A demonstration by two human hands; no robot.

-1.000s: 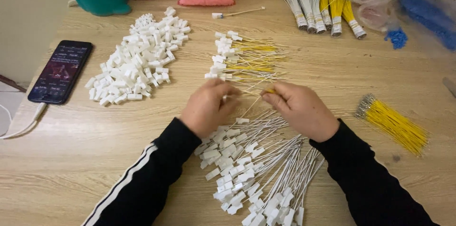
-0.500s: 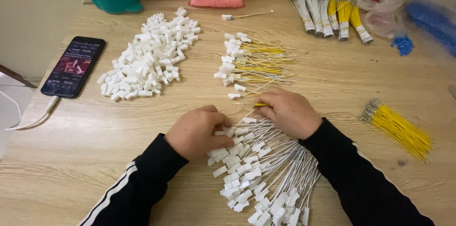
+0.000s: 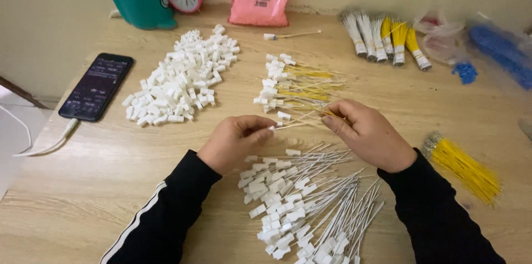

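A: In the head view, what are the hands doing?

B: The left hand is pinching a small white connector between thumb and forefinger, fingers clenched around it. The right hand is gripping the far end of a thin wire, so the wire is stretching between the two hands, just above the wooden table.

A: And what is lying around them?

B: Directly below the hands, a heap of white-wired pieces is fanning out toward the viewer. Just beyond the hands, a smaller batch of yellow-wired pieces is lying. A pile of loose white housings is sitting to the left, near a phone. A bundle of bare yellow wires is lying to the right, well apart.

A: What is looking risky to you?

B: I am judging that the wire is thin and is bowing slightly; if the right hand is pushing off-axis, the tip could be buckling instead of seating. The connector is tiny, so it could be slipping from the pinch and dropping into the heap below, where it would be getting lost among look-alikes. A sleeve could also be dragging through that heap and tangling it.

A: Anything unclear?

B: Whether the wire tip is already inside the connector; I cannot tell.
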